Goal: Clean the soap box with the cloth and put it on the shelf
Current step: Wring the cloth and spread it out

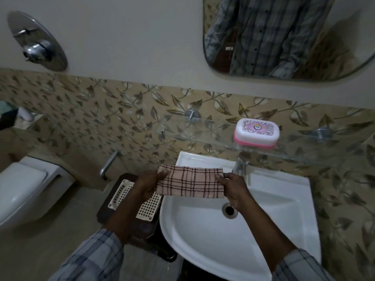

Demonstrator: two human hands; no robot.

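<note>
Both hands pinch a folded checked cloth (190,182) at centre frame, left hand (147,184) and right hand (233,187) on its short ends, above the white sink (284,209). The closed pink-and-white soap box (256,133) sits on the glass shelf (203,136), upper right, long axis left-right. Wiping seems not begun; next, one hand must release and reach up.

The left forearm (119,218) and right forearm (261,226) reach forward, bare below the sleeves. The left hand (149,184) pinches one end of the folded cloth (190,183), thumb on top and fingers hidden beneath; the right hand (233,187) pinches the opposite end likewise
</note>
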